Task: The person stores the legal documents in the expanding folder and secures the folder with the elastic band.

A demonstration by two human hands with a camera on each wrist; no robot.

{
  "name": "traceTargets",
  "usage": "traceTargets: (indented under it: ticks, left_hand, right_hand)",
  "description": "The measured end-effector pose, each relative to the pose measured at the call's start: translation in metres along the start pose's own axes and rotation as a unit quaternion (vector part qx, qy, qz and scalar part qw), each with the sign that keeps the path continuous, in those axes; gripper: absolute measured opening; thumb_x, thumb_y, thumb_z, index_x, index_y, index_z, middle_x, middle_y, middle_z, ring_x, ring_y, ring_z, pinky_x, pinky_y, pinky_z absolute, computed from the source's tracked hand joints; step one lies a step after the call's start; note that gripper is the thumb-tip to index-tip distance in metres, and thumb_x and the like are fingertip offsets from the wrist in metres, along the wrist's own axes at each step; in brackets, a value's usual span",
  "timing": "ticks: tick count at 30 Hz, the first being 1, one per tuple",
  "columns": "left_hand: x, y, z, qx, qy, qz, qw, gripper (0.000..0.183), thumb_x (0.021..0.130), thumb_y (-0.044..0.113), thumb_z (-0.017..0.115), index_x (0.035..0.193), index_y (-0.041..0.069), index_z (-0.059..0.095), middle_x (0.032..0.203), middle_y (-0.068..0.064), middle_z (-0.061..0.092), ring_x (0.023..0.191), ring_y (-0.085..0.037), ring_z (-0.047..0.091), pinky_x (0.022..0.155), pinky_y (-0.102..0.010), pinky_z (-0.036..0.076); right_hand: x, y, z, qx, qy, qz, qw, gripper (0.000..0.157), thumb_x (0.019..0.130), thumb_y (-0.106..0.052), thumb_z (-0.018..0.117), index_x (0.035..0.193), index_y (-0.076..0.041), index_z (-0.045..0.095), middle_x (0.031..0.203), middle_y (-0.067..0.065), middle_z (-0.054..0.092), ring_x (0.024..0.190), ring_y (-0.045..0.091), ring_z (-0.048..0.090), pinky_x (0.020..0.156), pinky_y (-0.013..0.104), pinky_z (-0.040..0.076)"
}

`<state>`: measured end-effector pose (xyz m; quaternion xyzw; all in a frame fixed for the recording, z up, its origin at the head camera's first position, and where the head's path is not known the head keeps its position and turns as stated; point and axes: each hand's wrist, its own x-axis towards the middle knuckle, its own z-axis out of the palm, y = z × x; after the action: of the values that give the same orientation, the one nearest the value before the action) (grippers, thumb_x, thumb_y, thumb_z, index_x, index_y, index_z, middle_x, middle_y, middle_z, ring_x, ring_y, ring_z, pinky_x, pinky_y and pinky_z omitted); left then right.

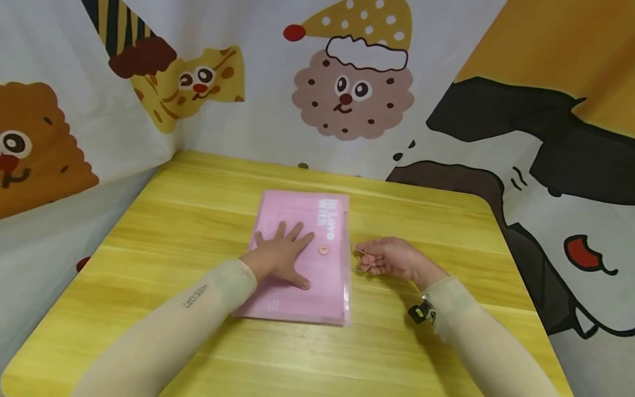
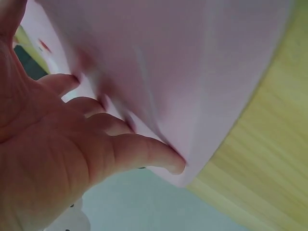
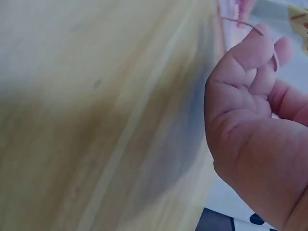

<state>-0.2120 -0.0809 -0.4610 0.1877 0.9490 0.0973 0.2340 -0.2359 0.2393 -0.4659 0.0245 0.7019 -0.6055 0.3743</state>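
A pink translucent document folder (image 1: 297, 209) with white lettering and a round button (image 1: 323, 250) near its right edge lies flat on the table. My left hand (image 1: 278, 256) rests on it, fingers spread; the left wrist view shows those straight fingers touching the pink surface (image 2: 192, 72). Just right of the folder, my right hand (image 1: 392, 258) pinches a thin pinkish string (image 1: 364, 269) between thumb and fingers. In the right wrist view the string (image 3: 236, 20) runs from the fingertips toward the folder's edge. Where it joins the folder I cannot tell.
The yellow wood-grain table (image 1: 198, 193) extends around the folder, its far edge meeting a white curtain (image 1: 268, 127) printed with cartoon biscuits. A small dark device (image 1: 420, 312) is strapped at my right wrist.
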Motion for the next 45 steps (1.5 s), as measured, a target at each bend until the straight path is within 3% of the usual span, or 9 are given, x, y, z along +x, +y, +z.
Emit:
traceTargets:
  ticks: [8, 13, 16, 21, 26, 31, 37, 41, 45]
  left_hand:
    - [0.002, 0.003, -0.002, 0.003, -0.009, -0.006, 0.9999, 0.13, 0.072, 0.073, 0.087, 0.173, 0.035, 0.015, 0.182, -0.005, -0.002, 0.166, -0.048, -0.004, 0.115, -0.091, 0.007]
    - [0.005, 0.002, -0.001, -0.001, -0.009, -0.009, 0.9999, 0.131, 0.071, 0.073, 0.087, 0.173, 0.035, 0.015, 0.182, -0.006, -0.002, 0.165, -0.048, -0.004, 0.114, -0.091, 0.007]
    - [0.006, 0.003, 0.0, -0.004, -0.007, -0.01, 0.9999, 0.131, 0.071, 0.073, 0.088, 0.173, 0.036, 0.015, 0.182, -0.005, -0.001, 0.165, -0.048, -0.004, 0.114, -0.091, 0.006]
    - [0.008, 0.008, 0.0, -0.008, -0.002, -0.004, 1.0, 0.13, 0.071, 0.072, 0.088, 0.173, 0.036, 0.016, 0.182, -0.004, 0.0, 0.166, -0.048, -0.004, 0.115, -0.091, 0.006]
    - [0.009, 0.009, 0.001, -0.011, -0.006, 0.001, 0.9999, 0.131, 0.071, 0.071, 0.089, 0.173, 0.035, 0.016, 0.182, -0.005, -0.001, 0.165, -0.048, -0.005, 0.115, -0.091, 0.006]
    - [0.008, 0.005, 0.0, -0.008, -0.005, -0.012, 0.9999, 0.132, 0.07, 0.07, 0.09, 0.173, 0.036, 0.015, 0.182, -0.005, -0.001, 0.165, -0.047, -0.005, 0.115, -0.091, 0.005]
    - [0.006, 0.006, -0.001, -0.012, -0.006, -0.008, 0.9999, 0.13, 0.071, 0.07, 0.09, 0.173, 0.035, 0.016, 0.182, -0.005, -0.001, 0.165, -0.048, -0.005, 0.115, -0.091, 0.005]
    - [0.006, 0.006, 0.0, -0.014, -0.006, -0.006, 0.9999, 0.13, 0.072, 0.07, 0.089, 0.173, 0.034, 0.016, 0.182, -0.005, -0.002, 0.166, -0.047, -0.005, 0.115, -0.091, 0.005]
    - [0.005, 0.005, -0.001, -0.012, -0.005, -0.014, 0.9998, 0.131, 0.072, 0.069, 0.089, 0.173, 0.035, 0.015, 0.182, -0.005, -0.002, 0.166, -0.047, -0.005, 0.116, -0.09, 0.005]
  right_hand:
    - [-0.001, 0.002, 0.01, -0.158, -0.017, -0.023, 0.987, 0.028, 0.107, -0.017, 0.063, 0.124, 0.004, 0.074, 0.083, 0.002, 0.079, 0.076, 0.012, 0.066, 0.064, 0.025, 0.051]
    - [-0.001, -0.003, 0.017, -0.167, -0.008, -0.067, 0.984, 0.032, 0.1, -0.016, 0.076, 0.126, 0.003, 0.076, 0.101, 0.01, 0.083, 0.084, 0.015, 0.075, 0.072, 0.03, 0.059]
    - [0.0, -0.006, 0.026, -0.196, 0.013, -0.103, 0.975, 0.034, 0.097, -0.019, 0.08, 0.125, -0.001, 0.078, 0.111, 0.012, 0.083, 0.088, 0.016, 0.077, 0.078, 0.031, 0.063]
    - [0.005, -0.007, 0.041, -0.24, 0.095, -0.148, 0.955, 0.028, 0.102, -0.024, 0.074, 0.118, -0.002, 0.08, 0.1, 0.012, 0.08, 0.084, 0.016, 0.071, 0.077, 0.031, 0.063]
    - [0.002, -0.005, 0.042, -0.144, 0.148, -0.116, 0.972, 0.032, 0.112, -0.018, 0.057, 0.125, 0.009, 0.066, 0.101, 0.017, 0.075, 0.084, 0.02, 0.074, 0.077, 0.034, 0.065]
    - [-0.006, 0.0, 0.04, -0.059, 0.078, -0.044, 0.994, 0.036, 0.114, -0.012, 0.047, 0.137, 0.015, 0.052, 0.113, 0.024, 0.076, 0.091, 0.022, 0.078, 0.081, 0.034, 0.065]
    - [-0.017, 0.008, 0.045, 0.023, 0.062, -0.015, 0.998, 0.051, 0.115, -0.012, 0.038, 0.155, 0.017, 0.03, 0.11, 0.015, 0.078, 0.093, 0.019, 0.078, 0.087, 0.033, 0.064]
    - [-0.024, 0.016, 0.043, 0.093, 0.018, -0.003, 0.996, 0.044, 0.116, -0.012, 0.035, 0.149, 0.017, 0.039, 0.109, 0.009, 0.078, 0.097, 0.018, 0.078, 0.092, 0.033, 0.063]
    - [-0.021, 0.022, 0.039, 0.114, -0.04, 0.0, 0.993, 0.037, 0.115, -0.01, 0.039, 0.142, 0.01, 0.051, 0.114, 0.01, 0.078, 0.102, 0.019, 0.078, 0.094, 0.032, 0.063]
